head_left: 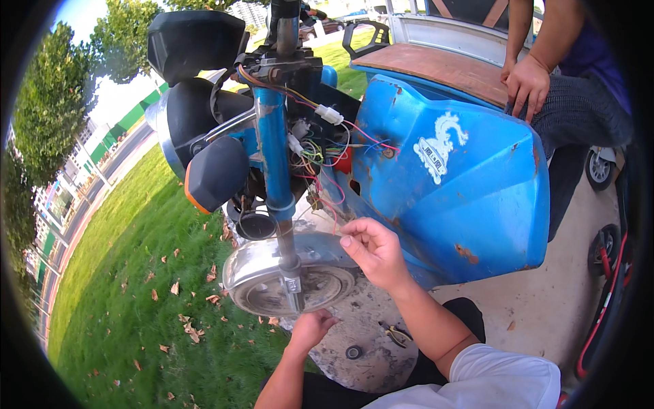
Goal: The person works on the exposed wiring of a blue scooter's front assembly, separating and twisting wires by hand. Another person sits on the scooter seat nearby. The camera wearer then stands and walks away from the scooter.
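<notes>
A blue three-wheeled vehicle's front panel (484, 211), rusty in places, stands beside a blue fork tube (272, 143). Loose colored wires with white connectors (330, 114) hang behind the fork. My right hand (375, 255) is raised just right of the front wheel, thumb and index finger pinched on a thin pink wire (335, 217). My left hand (312, 330) is lower, beside the bottom of the front wheel (259, 296), with curled fingers; what they hold, if anything, is hidden. A black mirror housing (194, 48) and an orange-edged indicator (214, 174) sit left of the fork.
Another person (579, 102) at upper right rests a hand by the panel's top edge. Pliers (398, 334) and a dark roll (353, 352) lie on the concrete below. Grass with dry leaves (136, 286) lies at left. Small black wheels with red parts (606, 252) stand at far right.
</notes>
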The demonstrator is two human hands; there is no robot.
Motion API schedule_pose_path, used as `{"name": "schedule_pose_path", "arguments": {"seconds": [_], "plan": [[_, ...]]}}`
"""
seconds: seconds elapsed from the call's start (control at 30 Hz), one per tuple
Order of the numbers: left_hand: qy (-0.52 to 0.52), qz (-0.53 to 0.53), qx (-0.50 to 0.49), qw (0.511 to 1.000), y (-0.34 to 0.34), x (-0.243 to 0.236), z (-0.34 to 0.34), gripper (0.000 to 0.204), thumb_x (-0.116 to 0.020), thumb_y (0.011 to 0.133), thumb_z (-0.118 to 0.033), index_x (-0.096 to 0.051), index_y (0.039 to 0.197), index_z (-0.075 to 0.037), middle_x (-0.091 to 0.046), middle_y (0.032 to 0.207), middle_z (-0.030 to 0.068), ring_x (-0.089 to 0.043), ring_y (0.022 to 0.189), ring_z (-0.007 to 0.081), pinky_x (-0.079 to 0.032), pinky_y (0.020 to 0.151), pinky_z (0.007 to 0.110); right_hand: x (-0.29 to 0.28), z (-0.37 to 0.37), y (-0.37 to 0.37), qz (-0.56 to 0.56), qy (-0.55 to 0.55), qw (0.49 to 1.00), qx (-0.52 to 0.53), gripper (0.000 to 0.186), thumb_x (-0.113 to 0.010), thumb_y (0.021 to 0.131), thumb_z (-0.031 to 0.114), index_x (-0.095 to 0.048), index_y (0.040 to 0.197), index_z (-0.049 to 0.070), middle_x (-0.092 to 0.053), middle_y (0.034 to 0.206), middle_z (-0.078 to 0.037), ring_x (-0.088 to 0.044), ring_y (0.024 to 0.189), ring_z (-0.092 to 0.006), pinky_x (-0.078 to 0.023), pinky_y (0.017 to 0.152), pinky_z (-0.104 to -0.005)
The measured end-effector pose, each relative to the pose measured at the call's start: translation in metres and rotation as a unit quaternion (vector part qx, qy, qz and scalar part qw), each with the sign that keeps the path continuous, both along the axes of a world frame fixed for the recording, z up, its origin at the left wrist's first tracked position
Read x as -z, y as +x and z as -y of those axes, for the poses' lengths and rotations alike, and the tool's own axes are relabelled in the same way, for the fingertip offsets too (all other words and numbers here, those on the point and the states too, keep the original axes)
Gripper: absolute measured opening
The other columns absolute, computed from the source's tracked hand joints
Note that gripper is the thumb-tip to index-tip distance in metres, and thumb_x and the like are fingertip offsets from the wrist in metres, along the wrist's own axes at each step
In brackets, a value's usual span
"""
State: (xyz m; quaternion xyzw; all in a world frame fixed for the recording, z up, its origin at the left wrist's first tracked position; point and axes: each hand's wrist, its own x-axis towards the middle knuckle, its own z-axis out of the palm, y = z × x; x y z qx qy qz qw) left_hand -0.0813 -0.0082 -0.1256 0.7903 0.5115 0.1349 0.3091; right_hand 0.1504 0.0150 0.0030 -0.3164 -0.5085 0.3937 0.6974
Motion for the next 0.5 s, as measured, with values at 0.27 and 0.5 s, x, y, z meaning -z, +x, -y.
{"name": "schedule_pose_path", "arguments": {"seconds": [0.27,0.5], "plan": [[0.003,-0.017,-0.022,1.000,-0.001,0.021,-0.012,0.030,-0.072,0.089,-0.033,-0.071,0.093,-0.003,-0.068,0.079,0.0172,-0.066,0.070,0.0331,-0.052,0.067,0.041,-0.047,0.006,-0.002,0.020,0.058,0.993,0.103,0.027,-0.062,0.096,0.004,-0.057,0.121,-0.005,-0.061,0.087,-0.002,-0.054,0.078,-0.0050,-0.044,0.066,-0.0202],[0.005,0.029,-0.034,0.999,-0.006,0.018,-0.020,0.026,-0.072,0.087,-0.027,-0.067,0.098,-0.004,-0.070,0.084,0.0162,-0.069,0.078,0.0336,-0.054,0.072,0.042,-0.074,0.002,-0.017,0.168,0.197,0.945,0.201,0.029,-0.065,0.093,0.007,-0.062,0.120,-0.004,-0.056,0.064,0.001,-0.047,0.055,-0.0029,-0.035,0.048,-0.0211]]}}
